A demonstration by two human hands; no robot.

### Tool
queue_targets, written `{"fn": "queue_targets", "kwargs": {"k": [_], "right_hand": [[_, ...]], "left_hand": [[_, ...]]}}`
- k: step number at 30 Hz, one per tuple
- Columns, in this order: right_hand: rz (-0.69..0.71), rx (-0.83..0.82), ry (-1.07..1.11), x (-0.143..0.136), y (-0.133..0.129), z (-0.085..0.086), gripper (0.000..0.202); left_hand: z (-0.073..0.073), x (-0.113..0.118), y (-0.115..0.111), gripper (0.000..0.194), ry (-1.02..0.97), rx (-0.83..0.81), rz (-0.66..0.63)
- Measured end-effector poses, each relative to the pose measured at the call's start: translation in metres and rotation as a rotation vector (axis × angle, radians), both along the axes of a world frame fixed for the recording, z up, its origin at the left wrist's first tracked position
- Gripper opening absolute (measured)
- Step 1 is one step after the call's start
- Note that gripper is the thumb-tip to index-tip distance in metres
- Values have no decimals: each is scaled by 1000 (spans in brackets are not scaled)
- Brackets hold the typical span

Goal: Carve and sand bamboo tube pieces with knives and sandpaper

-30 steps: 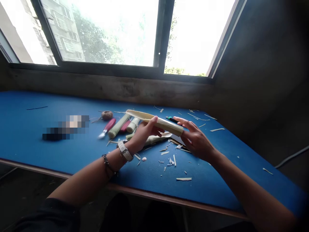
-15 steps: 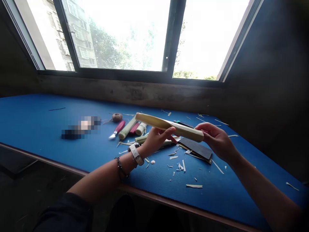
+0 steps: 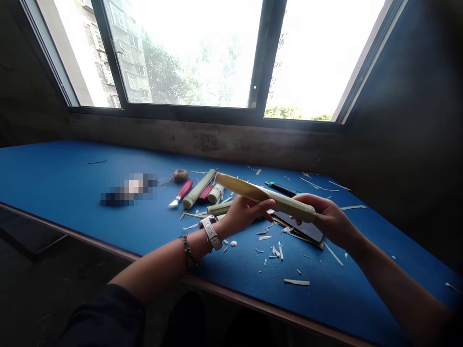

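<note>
One carved bamboo piece (image 3: 291, 204), a bit right of frame centre | long axis slants upper left to lower right, open end sticking out up-left | we've got our left hand (image 3: 244, 213) cradling mid-length, our right hand (image 3: 334, 220) gripping the lower-right end, fwiw
</note>
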State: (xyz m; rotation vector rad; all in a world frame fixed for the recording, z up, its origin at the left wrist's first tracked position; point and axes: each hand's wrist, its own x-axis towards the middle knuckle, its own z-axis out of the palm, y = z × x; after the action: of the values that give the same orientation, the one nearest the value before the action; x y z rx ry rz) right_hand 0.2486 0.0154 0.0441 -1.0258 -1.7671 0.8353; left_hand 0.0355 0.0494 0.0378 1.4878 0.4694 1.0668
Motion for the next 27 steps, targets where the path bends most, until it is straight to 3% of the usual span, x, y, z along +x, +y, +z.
{"fn": "queue_targets", "kwargs": {"k": [4, 8, 17, 23, 27], "right_hand": [[-108, 86, 23, -17, -7, 0, 19], [-161, 129, 18, -21, -11, 3, 21], [23, 75, -83, -10, -9, 3, 19], [165, 47, -204, 3, -7, 9, 33], [242, -41, -211, 11, -7, 13, 40]], "left_hand": [[-6, 5, -4, 32, 2, -6, -102], [-3, 5, -7, 30, -18, -59, -83], [0, 2, 2, 36, -68, -195, -92], [-4, 2, 6, 23, -71, -302, -87], [-6, 2, 9, 25, -105, -328, -117]]}}
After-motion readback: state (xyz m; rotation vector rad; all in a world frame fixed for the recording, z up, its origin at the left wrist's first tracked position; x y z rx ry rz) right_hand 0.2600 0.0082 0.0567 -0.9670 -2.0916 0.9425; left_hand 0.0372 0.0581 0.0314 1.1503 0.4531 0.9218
